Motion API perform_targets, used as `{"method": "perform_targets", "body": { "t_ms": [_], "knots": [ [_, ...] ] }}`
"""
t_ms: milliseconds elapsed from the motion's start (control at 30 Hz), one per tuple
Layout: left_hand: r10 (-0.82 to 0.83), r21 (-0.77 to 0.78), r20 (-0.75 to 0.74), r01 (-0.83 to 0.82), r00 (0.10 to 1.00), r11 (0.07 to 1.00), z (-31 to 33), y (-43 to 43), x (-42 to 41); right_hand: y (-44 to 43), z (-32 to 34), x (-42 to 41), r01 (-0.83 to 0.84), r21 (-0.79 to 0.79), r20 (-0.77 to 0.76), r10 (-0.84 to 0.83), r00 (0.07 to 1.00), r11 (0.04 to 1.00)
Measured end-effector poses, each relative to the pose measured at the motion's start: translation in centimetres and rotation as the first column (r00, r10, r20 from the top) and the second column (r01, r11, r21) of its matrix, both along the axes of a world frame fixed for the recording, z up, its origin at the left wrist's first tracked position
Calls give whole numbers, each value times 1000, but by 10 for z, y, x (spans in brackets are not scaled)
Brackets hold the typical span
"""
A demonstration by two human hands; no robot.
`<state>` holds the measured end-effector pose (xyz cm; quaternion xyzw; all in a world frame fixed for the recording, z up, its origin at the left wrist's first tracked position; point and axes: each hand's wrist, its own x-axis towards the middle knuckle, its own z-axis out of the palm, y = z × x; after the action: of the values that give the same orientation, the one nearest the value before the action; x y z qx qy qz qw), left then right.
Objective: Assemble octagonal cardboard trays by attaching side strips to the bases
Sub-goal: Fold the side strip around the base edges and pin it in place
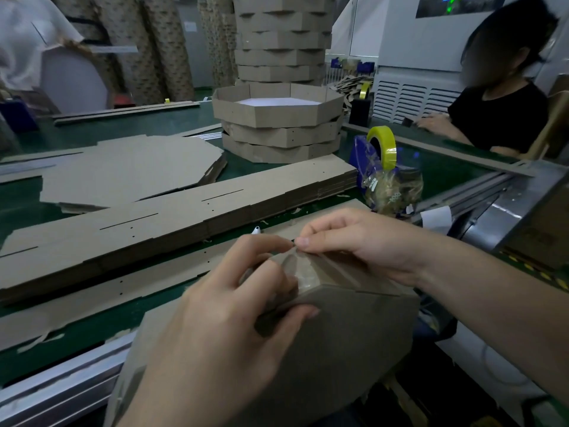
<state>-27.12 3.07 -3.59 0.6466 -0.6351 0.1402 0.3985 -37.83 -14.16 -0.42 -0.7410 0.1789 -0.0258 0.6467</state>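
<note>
— Hands first: what are they doing?

— Left hand (221, 303) grips a corner of the tray (323, 349), with the thumb on the base and curled fingers on the wall. Right hand (354, 241) pinches the top edge of the strip (335, 272) with thumb and forefinger, where clear tape (295, 272) wraps the corner.

— Where is the tray?

— It is tipped up at the near edge of the table (92, 334), underside towards us and touching both hands.

— How will it handle?

— It should be light and fairly stiff on the flat. The scored folds will probably give, and an untaped wall may spring open. I'd hold it at a corner, fingers either side of the fold, and not by the middle of a wall, which could buckle.

— Counts?

— There is one tray in hand. Three finished trays (280, 131) are stacked just beyond, and a taller column stands behind them, at least seven deep with its top cut off. The flat strips (184, 217) and the bases (132, 171) each lie in a pile too tight to count, and one loose strip lies nearer. I see one blue dispenser (363, 161) and two yellow rolls (381, 146), the second one further back. Another person (498, 118) sits across the table.
</note>
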Motion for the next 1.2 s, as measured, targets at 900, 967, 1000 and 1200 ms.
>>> {"method": "perform_targets", "body": {
  "t_ms": [900, 967, 1000, 1200],
  "knots": [
    [5, 178, 65, -17, 998, 984, 2, -2, 1, -208, -11, -33, 840, -120, -146, -846, 513, 530],
    [8, 182, 62, -19, 998, 983, 2, -2, 2, -206, -9, -28, 859, -90, -157, -859, 488, 504],
    [9, 185, 62, -20, 998, 983, 2, -2, 2, -205, -7, -26, 874, -49, -148, -869, 473, 484],
    [24, 194, 56, -35, 998, 980, 3, -2, 1, -193, -14, -27, 890, 279, 76, -932, 354, 361]
  ]
}}
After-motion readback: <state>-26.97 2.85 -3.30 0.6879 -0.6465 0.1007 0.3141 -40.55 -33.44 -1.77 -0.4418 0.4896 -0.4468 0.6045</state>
